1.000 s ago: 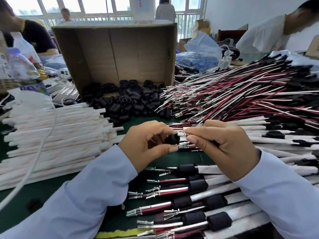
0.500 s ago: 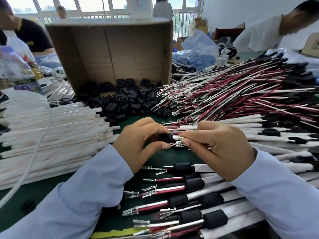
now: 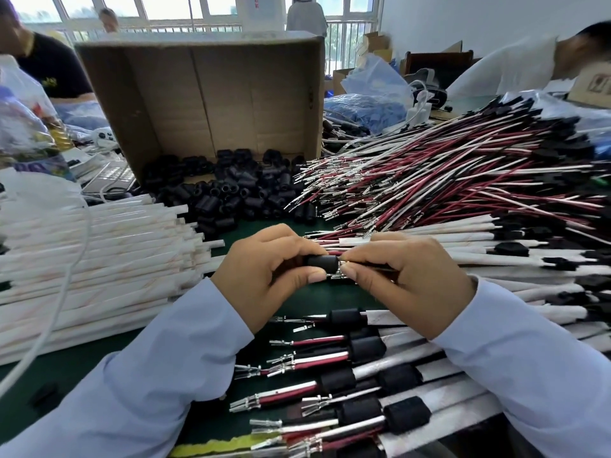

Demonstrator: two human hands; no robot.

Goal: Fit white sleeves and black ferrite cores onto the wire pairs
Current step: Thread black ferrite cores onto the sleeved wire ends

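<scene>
My left hand pinches a black ferrite core between thumb and fingers at the centre of the view. My right hand pinches the metal-tipped end of a red-and-white wire pair, and those tips sit right at the core's right opening. A pile of loose black cores lies at the mouth of the cardboard box. White sleeves are stacked at left. A heap of bare wire pairs spreads at right. Finished pairs with cores and sleeves lie below my hands.
A white cable crosses the sleeve stack on the green table. Plastic bags and clutter sit behind the wire heap. Other people sit at the far left and far right, and two stand by the windows.
My hands have drawn a little closer together, bringing the wire tips up against the core's opening. The camera has shifted slightly.
</scene>
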